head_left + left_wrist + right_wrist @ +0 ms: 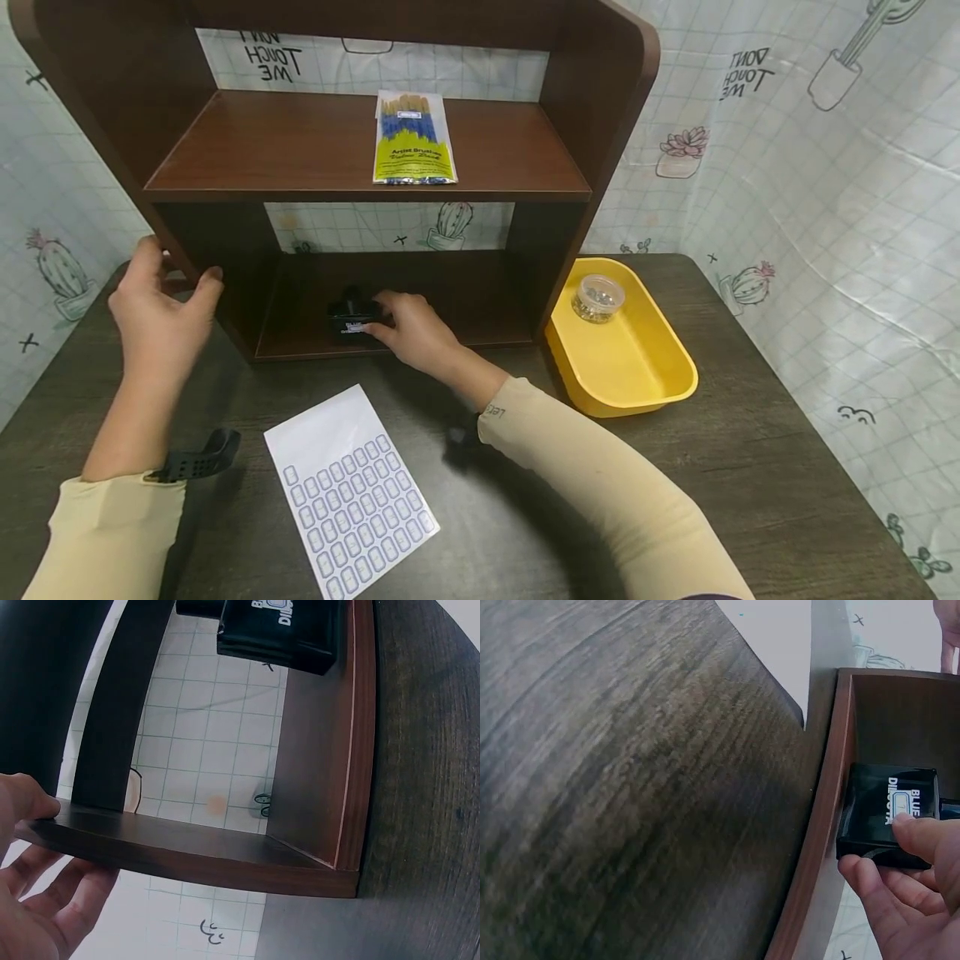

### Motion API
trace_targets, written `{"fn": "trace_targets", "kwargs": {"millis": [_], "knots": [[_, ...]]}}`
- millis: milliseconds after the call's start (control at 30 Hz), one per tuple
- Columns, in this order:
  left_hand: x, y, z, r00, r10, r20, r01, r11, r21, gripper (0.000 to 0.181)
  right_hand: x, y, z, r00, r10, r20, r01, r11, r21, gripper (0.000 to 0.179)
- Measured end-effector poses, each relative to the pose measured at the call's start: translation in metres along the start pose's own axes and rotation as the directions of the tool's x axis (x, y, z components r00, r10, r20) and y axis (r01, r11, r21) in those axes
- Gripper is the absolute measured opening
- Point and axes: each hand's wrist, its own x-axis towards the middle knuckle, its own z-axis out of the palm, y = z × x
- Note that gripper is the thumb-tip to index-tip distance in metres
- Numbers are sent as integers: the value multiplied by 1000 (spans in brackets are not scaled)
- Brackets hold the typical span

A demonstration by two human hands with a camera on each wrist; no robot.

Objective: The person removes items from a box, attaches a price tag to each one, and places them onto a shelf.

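A square black perfume bottle (351, 318) with a black cap stands on the lower board of a dark brown wooden shelf (367, 197). My right hand (417, 332) holds it by its right side. In the right wrist view, the thumb presses a small blue-bordered label on the bottle's front (889, 810), and the fingers lie along its side. My left hand (161, 304) grips the shelf's left side panel, thumb on one face and fingers on the other, as the left wrist view shows.
A sheet of blue-bordered labels (352, 500) lies on the dark table before the shelf. A yellow tray (637, 350) at the right holds a small clear round tub (597, 298). A paintbrush pack (414, 142) lies on the upper board.
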Motion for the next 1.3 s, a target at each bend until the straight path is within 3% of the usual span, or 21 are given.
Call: {"fn": "trace_targets", "kwargs": {"millis": [367,833,1000,1300], "knots": [[1,1,0,1000,9,7,-9,1000,5,41,4,-2,5,1000,8,0,-8,999,-34,48],[0,0,1,1000,-2,9,2,1000,-2,41,0,1,3,1000,13,14,-13,1000,11,50],[1,1,1,1000,0,4,0,1000,-2,42,-15,5,-9,999,15,32,-15,1000,14,45],[-1,0,1,1000,5,4,-5,1000,17,43,-62,15,-41,992,-82,92,83,997,-8,39]]}}
